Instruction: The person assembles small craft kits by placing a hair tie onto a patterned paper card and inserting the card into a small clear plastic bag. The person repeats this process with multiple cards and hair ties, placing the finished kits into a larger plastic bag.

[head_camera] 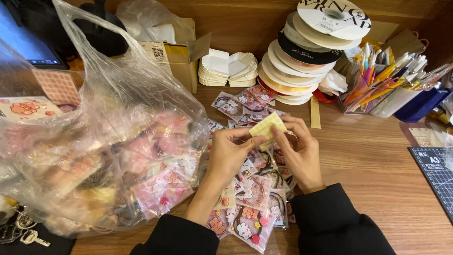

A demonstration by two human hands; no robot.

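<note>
A small yellow-and-white checked card (267, 127) is held between both hands above the wooden table. My left hand (231, 153) pinches its lower left edge with thumb and fingers. My right hand (297, 148) grips its right side, fingers curled round the top. Under the hands lies a heap of small clear packets (252, 208) with pink cartoon prints and hair accessories inside. Both arms wear black sleeves.
A large clear plastic bag (108, 141) full of similar pink packets fills the left. A tall stack of ribbon spools (306, 56) stands at the back, beside white paper trays (226, 68), a cardboard box (177, 56) and a holder of pens (377, 80). A cutting mat (436, 174) lies right.
</note>
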